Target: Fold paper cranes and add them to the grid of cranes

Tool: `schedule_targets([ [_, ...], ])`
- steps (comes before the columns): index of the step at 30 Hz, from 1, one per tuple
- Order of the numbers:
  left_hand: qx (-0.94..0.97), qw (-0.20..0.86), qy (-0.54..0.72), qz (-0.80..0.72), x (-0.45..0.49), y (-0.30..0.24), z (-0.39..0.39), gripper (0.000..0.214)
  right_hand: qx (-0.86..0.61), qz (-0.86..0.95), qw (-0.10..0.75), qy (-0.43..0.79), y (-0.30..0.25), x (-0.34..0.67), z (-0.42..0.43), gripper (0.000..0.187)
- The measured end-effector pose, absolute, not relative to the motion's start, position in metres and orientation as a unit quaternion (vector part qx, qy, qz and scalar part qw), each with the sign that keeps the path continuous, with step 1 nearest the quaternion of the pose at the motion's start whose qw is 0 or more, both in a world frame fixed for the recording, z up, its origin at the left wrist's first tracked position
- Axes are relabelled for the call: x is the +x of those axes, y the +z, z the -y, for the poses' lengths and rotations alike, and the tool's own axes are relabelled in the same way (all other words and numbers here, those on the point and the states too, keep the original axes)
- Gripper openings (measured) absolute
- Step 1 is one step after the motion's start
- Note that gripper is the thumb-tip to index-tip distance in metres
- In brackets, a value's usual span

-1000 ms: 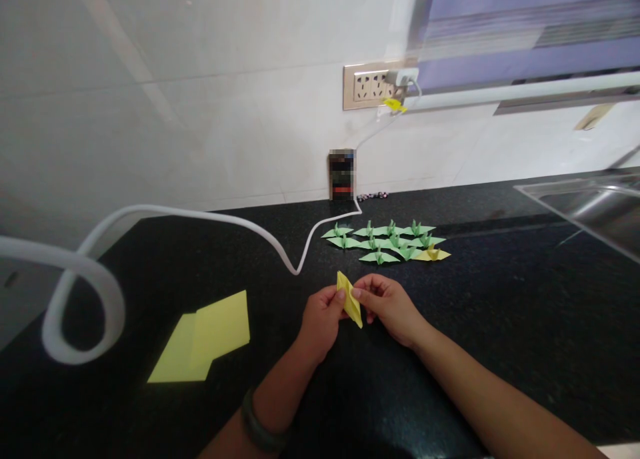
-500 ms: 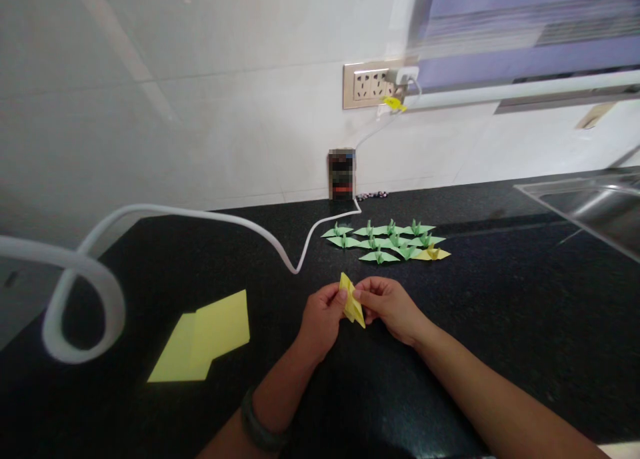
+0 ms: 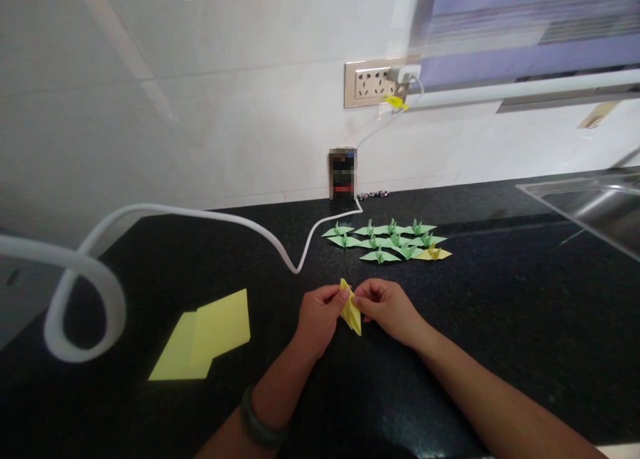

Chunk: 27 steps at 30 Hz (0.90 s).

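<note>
A folded piece of yellow origami paper (image 3: 351,315) is held above the black counter, narrow and pointed at both ends. My left hand (image 3: 323,312) pinches its left side between thumb and fingers. From the other side, my right hand (image 3: 384,305) grips the right edge, thumb on top and fingers curled behind. Just beyond my hands stand several green paper cranes (image 3: 380,256) in close rows, with one yellow paper crane (image 3: 434,253) at the right end of the front row. To the left lie overlapping yellow paper sheets (image 3: 223,325).
A white cable (image 3: 240,223) loops across the left and runs to a phone-like device (image 3: 343,173), blurred out, against the wall. Above it is a wall socket (image 3: 373,83) with a charger (image 3: 405,74). A metal sink (image 3: 600,209) is set in the black counter (image 3: 500,299) at right.
The folded yellow paper has turned slightly more upright and dropped a little between my hands. Both hands keep their pinch. The cranes and sheets stay in place.
</note>
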<state>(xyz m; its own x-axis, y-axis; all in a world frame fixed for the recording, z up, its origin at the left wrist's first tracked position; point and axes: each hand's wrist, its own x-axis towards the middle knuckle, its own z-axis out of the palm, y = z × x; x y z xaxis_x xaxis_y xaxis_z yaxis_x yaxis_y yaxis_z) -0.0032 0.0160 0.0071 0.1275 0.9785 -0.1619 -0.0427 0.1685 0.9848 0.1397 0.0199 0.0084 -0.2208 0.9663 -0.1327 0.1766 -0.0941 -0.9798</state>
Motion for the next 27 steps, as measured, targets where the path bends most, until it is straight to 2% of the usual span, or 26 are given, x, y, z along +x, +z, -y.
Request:
schedule_targets([
  [16, 0.553, 0.51, 0.408, -0.517, -0.002, 0.008, -0.016, 0.029, -0.533, 0.615, 0.359, 0.456, 0.006, 0.14, -0.018, 0.017],
  [27, 0.569, 0.51, 0.389, -0.514, -0.003, 0.013, -0.015, 0.032, -0.431, 0.497, 0.376, 0.652, 0.016, 0.147, -0.023, 0.025],
])
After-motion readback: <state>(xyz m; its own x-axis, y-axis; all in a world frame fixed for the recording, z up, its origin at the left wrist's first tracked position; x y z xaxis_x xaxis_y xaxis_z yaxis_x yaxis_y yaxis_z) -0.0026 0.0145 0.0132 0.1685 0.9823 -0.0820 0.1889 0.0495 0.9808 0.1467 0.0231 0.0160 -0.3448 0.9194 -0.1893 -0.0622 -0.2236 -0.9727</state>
